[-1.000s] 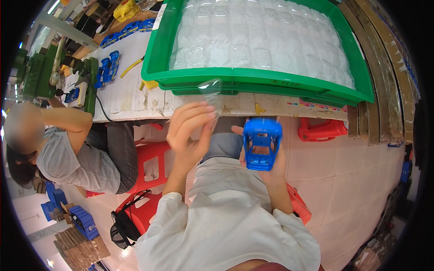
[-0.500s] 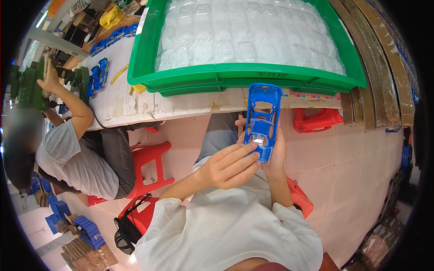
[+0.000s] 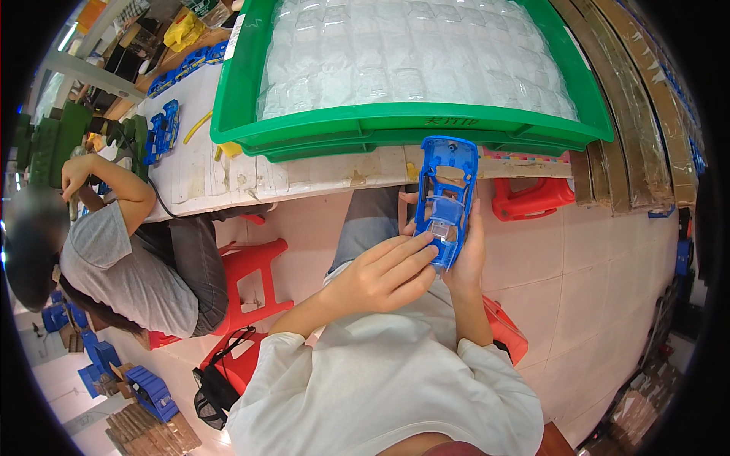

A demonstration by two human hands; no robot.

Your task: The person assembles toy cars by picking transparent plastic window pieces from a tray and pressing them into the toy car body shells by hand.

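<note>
Misalignment is the likeliest fault here: the clear piece (image 3: 441,229) lies over the 6-o'clock half of the blue car shell (image 3: 449,207), and lopsided fingertip pressure could set it askew or make it slip out. Too hard a push might bend or crack the thin plastic; smudging from bare fingers is a further risk. A slackened hold from below could tip the shell, with the pale floor (image 3: 525,304) beneath.

Right hand (image 3: 468,254): curled around the shell from beneath, palm and thumb along its 3-to-5-o'clock side, some fingers emerging at 9 o'clock. The grip appears firm but is partly hidden.

Left hand (image 3: 388,270): enters from 8 o'clock, fingers long, lightly bent and close together, the foremost tips touching the near part of the clear piece. Its thumb is concealed, so whether it pinches or merely presses cannot be told.

Position: the shell is held in the air before the wearer, its long axis near 12 to 6 o'clock, its far end overlapping in view the edge of the tabletop (image 3: 289,175). Beyond, at 12 o'clock, stands a green crate (image 3: 365,118) of clear plastic pieces (image 3: 418,45).
</note>
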